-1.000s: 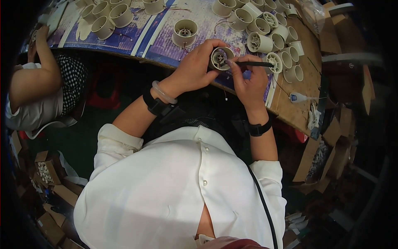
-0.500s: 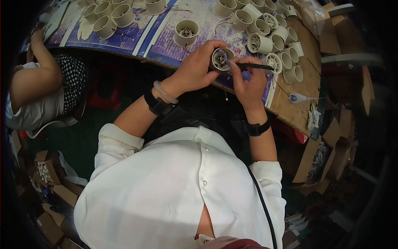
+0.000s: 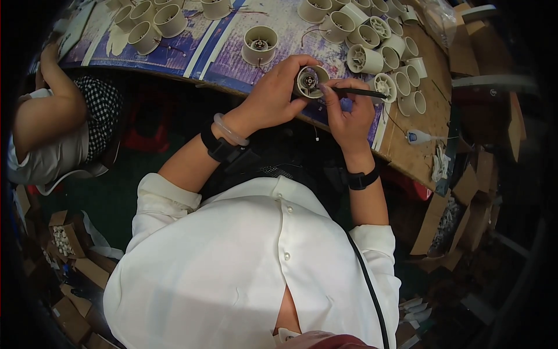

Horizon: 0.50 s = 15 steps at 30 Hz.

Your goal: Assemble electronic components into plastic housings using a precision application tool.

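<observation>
My left hand (image 3: 274,96) is closed around a cream-coloured, cup-shaped fan housing (image 3: 301,88), with its open end tilted up toward me. A dark round motor part with copper-coloured bits (image 3: 310,80) shows inside it. A thin wire hangs below the housing, over the table's front edge. In my right hand (image 3: 352,121), thumb and fingers pinch a slim black pen-like tool (image 3: 361,92). The tool's working end points into the housing's mouth; my fingertips hide the very tip. Another similar housing (image 3: 259,54) stands upright on the table just beyond my left hand.
Many cream housings (image 3: 366,60) crowd the table's right side; several more (image 3: 170,21) stand at far left. A small squeeze bottle with a needle tip (image 3: 417,137) lies near the right edge. A co-worker (image 3: 53,116) sits at left. Cardboard boxes (image 3: 429,224) stand on both sides.
</observation>
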### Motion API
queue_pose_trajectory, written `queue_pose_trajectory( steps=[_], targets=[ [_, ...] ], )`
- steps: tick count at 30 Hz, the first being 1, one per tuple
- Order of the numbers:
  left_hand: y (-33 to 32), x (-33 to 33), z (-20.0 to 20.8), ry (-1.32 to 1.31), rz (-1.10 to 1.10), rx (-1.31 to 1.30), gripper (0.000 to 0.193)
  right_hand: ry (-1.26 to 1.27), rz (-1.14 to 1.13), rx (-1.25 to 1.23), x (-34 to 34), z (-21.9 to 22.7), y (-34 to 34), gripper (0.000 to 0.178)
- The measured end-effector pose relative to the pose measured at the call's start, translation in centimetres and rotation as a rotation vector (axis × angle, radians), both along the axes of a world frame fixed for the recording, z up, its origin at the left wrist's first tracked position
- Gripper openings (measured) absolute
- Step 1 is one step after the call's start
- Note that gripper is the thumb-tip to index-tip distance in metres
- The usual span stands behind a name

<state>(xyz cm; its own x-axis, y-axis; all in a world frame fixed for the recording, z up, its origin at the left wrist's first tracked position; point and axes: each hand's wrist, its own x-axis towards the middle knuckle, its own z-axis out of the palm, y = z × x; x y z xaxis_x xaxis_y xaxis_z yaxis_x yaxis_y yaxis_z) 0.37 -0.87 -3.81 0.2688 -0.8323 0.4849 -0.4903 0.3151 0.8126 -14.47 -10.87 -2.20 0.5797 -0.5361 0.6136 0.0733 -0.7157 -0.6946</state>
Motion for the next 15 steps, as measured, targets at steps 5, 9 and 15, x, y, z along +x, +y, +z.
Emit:
queue_pose_trajectory(
  steps=[5,9,15],
  targets=[
    [0.1,0.1,0.12,-0.057,0.016,0.018,0.059,0.023,-0.017,-0.084,0.2,0.5,0.11,0.017],
    [0.05,0.12,0.01,-0.037,0.012,0.025,0.059,0.083,-0.047,-0.199,0.17,0.68,0.51,0.02],
    [0.15,0.04,0.17,-0.048,0.009,-0.012,0.06,0.117,0.002,-0.123,-0.21,0.61,0.41,0.021]
  ],
)
